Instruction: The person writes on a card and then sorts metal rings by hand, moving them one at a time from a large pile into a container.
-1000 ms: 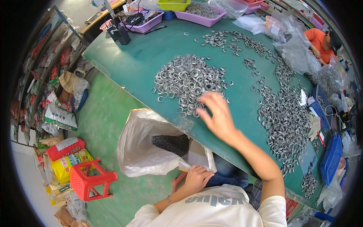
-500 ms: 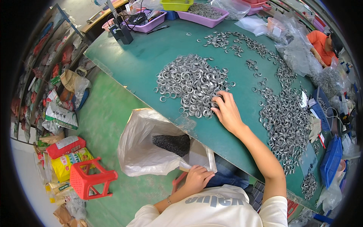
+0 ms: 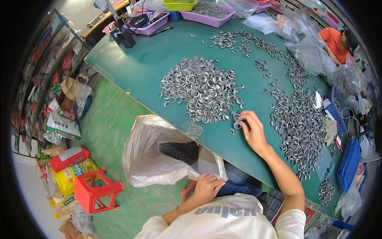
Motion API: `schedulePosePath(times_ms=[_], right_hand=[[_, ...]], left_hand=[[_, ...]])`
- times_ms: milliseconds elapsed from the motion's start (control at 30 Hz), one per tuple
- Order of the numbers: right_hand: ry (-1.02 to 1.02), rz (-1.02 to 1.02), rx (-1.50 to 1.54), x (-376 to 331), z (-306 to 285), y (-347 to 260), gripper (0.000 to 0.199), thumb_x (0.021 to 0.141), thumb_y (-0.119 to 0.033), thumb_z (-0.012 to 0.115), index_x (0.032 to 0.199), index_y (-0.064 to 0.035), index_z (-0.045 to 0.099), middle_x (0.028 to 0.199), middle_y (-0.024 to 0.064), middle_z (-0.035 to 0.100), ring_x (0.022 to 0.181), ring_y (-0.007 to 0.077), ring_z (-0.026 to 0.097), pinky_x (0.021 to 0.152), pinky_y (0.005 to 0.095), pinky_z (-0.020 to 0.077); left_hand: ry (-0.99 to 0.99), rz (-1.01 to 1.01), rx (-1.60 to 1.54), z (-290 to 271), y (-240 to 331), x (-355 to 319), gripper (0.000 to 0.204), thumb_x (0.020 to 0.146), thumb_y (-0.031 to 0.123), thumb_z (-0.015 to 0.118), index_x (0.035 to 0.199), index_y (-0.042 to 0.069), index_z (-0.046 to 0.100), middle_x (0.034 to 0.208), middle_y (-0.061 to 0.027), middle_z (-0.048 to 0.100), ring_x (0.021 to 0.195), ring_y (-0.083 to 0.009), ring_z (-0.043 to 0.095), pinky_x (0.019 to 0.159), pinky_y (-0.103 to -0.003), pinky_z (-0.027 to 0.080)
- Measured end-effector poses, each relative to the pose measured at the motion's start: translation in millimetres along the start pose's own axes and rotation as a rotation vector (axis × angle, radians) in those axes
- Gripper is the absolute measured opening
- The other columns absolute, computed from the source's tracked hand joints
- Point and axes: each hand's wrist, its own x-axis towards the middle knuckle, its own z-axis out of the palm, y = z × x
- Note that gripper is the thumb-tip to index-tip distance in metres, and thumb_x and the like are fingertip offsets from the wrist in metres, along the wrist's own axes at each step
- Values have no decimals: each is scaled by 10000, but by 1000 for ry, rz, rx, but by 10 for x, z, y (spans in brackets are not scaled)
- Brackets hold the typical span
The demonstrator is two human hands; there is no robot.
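Head view showed the right hand (image 3: 251, 133) curled palm-down at the near edge of the ring heap (image 3: 203, 89) on the green table (image 3: 147, 63), fingers closed over a few small grey metal rings (image 3: 236, 125). The left hand (image 3: 207, 187) pinched the rim of the white plastic bag (image 3: 155, 157) below the table edge. Judging by this, rings were being gathered toward the bag, and the next move called for drawing them over the edge into its mouth.

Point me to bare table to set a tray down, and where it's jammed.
Bare green table between the black stands and the central ring pile; a narrower strip along the near edge below the right hand. Jammed: the right side under the long ring band, and the far edge with purple trays.
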Motion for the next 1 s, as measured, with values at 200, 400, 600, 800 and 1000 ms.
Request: schedulePosePath(times_ms=[200,400,600,800,1000], right_hand=[[52,69,12,18,-88,25,138,794,94,622,911,24,604,901,135,616,794,278,590,712,345,480],[-2,198,8,33,-170,65,118,834,51,594,948,29,616,868,127,610,792,255,592,732,344,477],[-83,59,-134,25,-262,-126,224,811,-52,675,1016,5,605,938,124,587,901,286,565,816,378,450],[3,61,-234,20,-154,-118,344,785,-138,725,1088,-29,603,1038,115,553,989,296,521,844,388,422],[-72,-60,-342,52,-199,28,144,799,-90,702,909,-24,635,949,80,574,904,281,542,772,383,432]], left_hand=[[10,17,11,0,-1,16,99,803,172,710,808,73,712,695,-46,608,701,-232,589,728,-364,430],[6,26,10,-5,12,42,96,798,169,714,803,73,712,694,-47,609,700,-231,590,727,-365,432],[-4,20,23,-4,6,35,95,798,171,713,803,76,712,689,-45,606,697,-231,590,731,-365,434],[-9,28,26,27,-17,27,90,797,173,715,799,83,710,677,-44,598,690,-231,588,732,-366,434],[-37,9,18,27,-7,21,84,783,151,729,820,77,718,718,-52,628,713,-239,597,748,-377,437]])
